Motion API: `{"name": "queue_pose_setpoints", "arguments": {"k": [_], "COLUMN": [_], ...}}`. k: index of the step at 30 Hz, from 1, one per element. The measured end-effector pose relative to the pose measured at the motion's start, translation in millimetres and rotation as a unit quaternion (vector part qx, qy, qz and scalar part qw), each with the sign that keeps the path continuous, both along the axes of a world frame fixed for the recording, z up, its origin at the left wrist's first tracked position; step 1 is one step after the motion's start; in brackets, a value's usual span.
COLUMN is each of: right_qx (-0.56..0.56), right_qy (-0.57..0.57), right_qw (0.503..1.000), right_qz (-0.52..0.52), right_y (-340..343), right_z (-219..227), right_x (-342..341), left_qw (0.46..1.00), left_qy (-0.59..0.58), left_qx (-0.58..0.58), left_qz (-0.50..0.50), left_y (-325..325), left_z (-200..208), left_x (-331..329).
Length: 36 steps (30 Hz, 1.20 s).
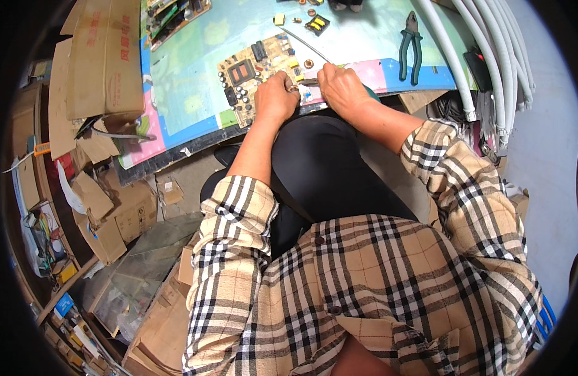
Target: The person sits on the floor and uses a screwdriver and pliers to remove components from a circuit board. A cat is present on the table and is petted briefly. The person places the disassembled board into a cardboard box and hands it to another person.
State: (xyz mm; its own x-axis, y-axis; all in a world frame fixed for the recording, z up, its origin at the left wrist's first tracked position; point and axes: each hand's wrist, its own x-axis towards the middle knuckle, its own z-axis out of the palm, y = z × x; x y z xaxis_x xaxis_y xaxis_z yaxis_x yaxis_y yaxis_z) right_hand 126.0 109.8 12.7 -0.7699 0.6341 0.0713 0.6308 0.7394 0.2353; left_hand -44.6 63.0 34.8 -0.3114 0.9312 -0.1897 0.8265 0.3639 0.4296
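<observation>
Both hands, left hand (275,95) and right hand (341,89), clamped on tan circuit board (254,72), black parts.

We list: glossy printed mat (195,81); matt tan circuit board (251,72); metal pliers (411,47), green plastic grips; smooth white plastic tubes (489,56); rough brown cardboard boxes (104,56); checked cloth shirt (376,288).

Illumination is bright, even daylight, strongest at the right side on the pale floor (552,156) and white hoses (489,56), with soft shadows beneath the near edge of the work board (189,81). Fisheye distortion bends straight edges toward a black circular vignette. The centre is sharp; the cluttered left margin is dimmer and softer.
</observation>
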Motion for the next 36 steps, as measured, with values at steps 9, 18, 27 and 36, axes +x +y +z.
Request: {"name": "queue_pose_setpoints", "arguments": {"k": [9, 18, 27, 36], "right_qx": [0.039, 0.058, 0.027, -0.07], "right_qy": [-0.038, -0.064, -0.049, 0.0], "right_qw": [0.998, 0.996, 0.998, 0.995], "right_qz": [-0.011, 0.001, 0.02, -0.072], "right_y": [-2, 4, 3, 8], "right_z": [3, -8, -13, 12], "right_x": [-10, -19, -27, -33], "left_qw": [0.999, 0.999, 0.999, 0.999], "left_qy": [-0.005, -0.009, -0.022, -0.022], "left_qx": [-0.007, -0.006, -0.005, -0.003], "left_qz": [0.035, 0.037, 0.036, 0.033], "left_y": [4, 5, 5, 5], "left_z": [4, 3, 5, 2], "left_x": [-3, -3, -4, -6]}}
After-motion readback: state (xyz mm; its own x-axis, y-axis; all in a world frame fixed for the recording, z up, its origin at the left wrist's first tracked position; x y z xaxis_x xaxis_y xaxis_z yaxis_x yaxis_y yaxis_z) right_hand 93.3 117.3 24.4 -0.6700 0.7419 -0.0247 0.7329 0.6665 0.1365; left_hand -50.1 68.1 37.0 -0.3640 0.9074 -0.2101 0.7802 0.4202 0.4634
